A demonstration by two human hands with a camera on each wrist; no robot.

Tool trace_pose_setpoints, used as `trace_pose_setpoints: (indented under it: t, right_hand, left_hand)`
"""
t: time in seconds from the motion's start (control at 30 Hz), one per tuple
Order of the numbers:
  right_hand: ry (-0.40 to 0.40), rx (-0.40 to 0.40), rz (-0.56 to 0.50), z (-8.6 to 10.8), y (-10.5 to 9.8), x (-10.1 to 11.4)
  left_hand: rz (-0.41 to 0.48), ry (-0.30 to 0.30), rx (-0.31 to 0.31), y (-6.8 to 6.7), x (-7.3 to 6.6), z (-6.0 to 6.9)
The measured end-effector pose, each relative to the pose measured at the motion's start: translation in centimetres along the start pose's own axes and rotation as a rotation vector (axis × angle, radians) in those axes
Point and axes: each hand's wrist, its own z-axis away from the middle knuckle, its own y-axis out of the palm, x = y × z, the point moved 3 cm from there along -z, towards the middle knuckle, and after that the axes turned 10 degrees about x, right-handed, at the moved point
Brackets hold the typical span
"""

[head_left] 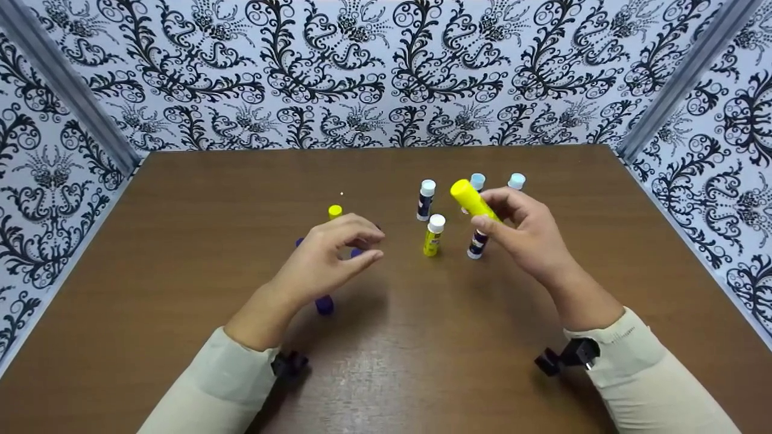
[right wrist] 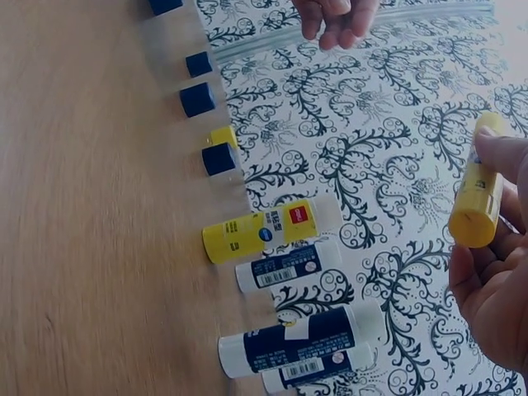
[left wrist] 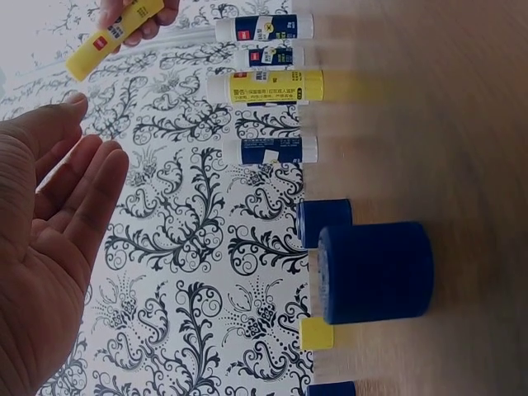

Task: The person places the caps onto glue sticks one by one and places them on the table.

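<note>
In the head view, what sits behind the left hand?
Beyond the left hand, a yellow cap shows its top; parts of blue caps peek out around the hand. It hides their remaining parts and the tabletop directly behind it.

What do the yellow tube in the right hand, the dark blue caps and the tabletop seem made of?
Yellow tube: probably smooth plastic, low sheen, by its evenly coloured end.
Dark blue caps: likely moulded plastic, satin, given uniform colour and crisp rims.
Tabletop: wood or laminate, semi-gloss; grain and glare show.

The left hand (head_left: 321, 258) (loosely curved) hovers; the right hand (head_left: 531, 235) grips.
</note>
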Motion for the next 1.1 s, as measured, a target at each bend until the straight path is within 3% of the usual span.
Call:
trace_pose_setpoints:
  t: [0.5,0.83,1.1]
  right_hand:
    - [0.002,-0.116,-0.066,-0.6,-1.5,-0.7]
    - [0.019,-0.192,-0.211,-0.9,-2.9,-1.8]
    - [0.039,-0.292,-0.221,-1.2,-4.1,-2.9]
  left_hand:
    - [0.024,-0.031,-0.013,-0.9,0.7,1.1]
    - [0.039,-0.041,-0.030,-1.3,1.4,1.1]
    - [0.035,-0.110,-0.055,-1.9,2.2,1.4]
